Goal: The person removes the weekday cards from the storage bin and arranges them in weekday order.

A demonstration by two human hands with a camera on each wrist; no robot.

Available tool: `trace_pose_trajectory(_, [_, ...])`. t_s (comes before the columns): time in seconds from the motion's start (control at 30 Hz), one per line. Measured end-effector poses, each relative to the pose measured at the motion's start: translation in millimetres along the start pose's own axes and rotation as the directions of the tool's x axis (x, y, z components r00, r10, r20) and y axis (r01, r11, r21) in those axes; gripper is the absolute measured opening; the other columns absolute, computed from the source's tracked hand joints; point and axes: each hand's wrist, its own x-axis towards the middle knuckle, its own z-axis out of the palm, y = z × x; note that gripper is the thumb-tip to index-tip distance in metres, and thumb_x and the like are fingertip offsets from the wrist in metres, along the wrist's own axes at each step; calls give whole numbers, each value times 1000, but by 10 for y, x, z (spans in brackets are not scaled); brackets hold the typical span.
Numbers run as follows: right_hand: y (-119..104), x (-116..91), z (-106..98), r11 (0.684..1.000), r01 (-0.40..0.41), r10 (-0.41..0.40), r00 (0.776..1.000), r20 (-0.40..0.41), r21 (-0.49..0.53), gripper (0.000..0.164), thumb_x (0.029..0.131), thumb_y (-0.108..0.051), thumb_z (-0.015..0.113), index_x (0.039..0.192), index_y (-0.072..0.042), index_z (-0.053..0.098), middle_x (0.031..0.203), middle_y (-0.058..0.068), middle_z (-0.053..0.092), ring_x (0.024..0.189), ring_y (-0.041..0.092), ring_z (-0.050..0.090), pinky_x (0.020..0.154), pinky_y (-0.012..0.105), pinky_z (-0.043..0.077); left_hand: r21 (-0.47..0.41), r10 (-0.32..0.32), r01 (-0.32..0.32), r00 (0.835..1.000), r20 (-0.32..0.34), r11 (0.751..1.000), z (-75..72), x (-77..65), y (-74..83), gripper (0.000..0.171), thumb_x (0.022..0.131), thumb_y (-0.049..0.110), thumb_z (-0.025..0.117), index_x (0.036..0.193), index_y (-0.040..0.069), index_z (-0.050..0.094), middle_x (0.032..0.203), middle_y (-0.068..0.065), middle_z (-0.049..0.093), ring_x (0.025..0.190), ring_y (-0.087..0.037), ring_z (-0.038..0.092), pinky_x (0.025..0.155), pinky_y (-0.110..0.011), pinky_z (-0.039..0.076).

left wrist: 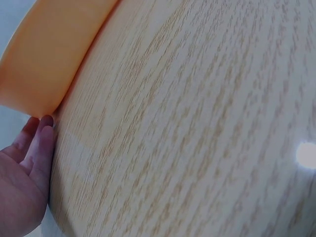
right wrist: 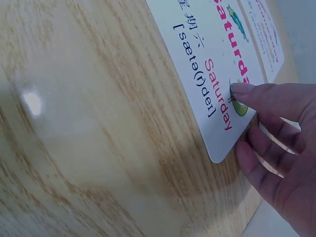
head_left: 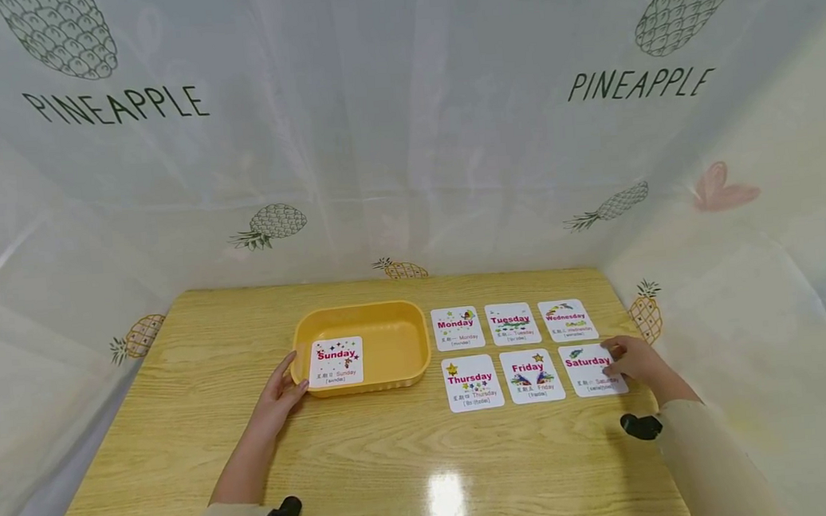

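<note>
My left hand (head_left: 281, 389) holds the yellow plastic tray (head_left: 397, 377) by its front left corner, fingers along the outside. A white "Sunday" card (head_left: 336, 362) lies in the left part of that tray. At the right, my right hand (head_left: 634, 358) has its thumb on top of the "Saturday" card (head_left: 588, 370) and its other fingers at the card's outer edge, as the right wrist view shows closely. In the left wrist view, the fingertips of the left hand (left wrist: 29, 173) meet the tray's corner (left wrist: 44, 98).
Between tray and right hand lie more day cards in two rows: Monday (head_left: 457, 328), Tuesday (head_left: 512, 324) and Wednesday (head_left: 568, 321) behind, Thursday (head_left: 473, 383) and Friday (head_left: 532, 376) in front. The wooden table (head_left: 370, 469) is bordered by a pineapple-print sheet (head_left: 404, 131).
</note>
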Motion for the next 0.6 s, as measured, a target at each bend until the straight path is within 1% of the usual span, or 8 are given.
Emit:
trace_pose_trajectory(0.13, [39,-24,18,1000,14,-15,999,-29,-10,55,81,-3,77,127,13,52,106,25,55,90,33,51,71,36,46,1,9,-9,1000,-3,1000,8,-5,3,68,99,17,59,157,23,23,145,-24,39,103,-7,52,87,-28,45])
trace_pose_trajectory(0.23, [62,-54,14,1000,19,-19,999,-38,1,57,83,-7,76,129,13,51,113,29,54,94,35,53,74,38,47,-2,1,-1,1000,0,1000,14,0,-5,68,99,17,59,156,24,23,144,-24,39,103,-9,52,86,-27,44])
trace_pose_trajectory(0.3, [43,-90,-8,1000,22,-21,999,-49,6,57,85,-8,75,131,13,49,117,32,52,96,37,53,74,39,48,-3,-8,8,1000,2,1000,14,5,-16,68,99,18,59,156,25,23,144,-23,39,104,-11,52,85,-27,44])
trace_pose_trajectory(0.37, [-6,-134,-44,999,32,-32,997,-65,5,57,86,-10,73,133,12,47,121,33,50,98,39,53,74,40,49,-6,-15,15,1000,5,1000,12,11,-25,68,99,19,60,156,26,23,144,-22,39,106,-12,51,85,-26,44])
trace_pose_trajectory(0.5, [-173,-202,-108,996,92,-93,991,-94,-19,56,89,-12,70,134,11,46,123,36,48,104,48,51,76,48,49,-4,-12,12,1000,2,1000,-2,16,-33,69,99,18,60,156,26,24,145,-22,39,105,-10,51,85,-25,45])
trace_pose_trajectory(0.6, [-316,-224,-108,991,131,-133,986,-96,-29,57,90,-13,70,136,10,46,124,35,50,106,49,52,79,51,49,-3,-7,7,1000,2,1000,-13,16,-29,69,99,18,60,156,25,24,145,-23,38,105,-10,51,86,-25,45])
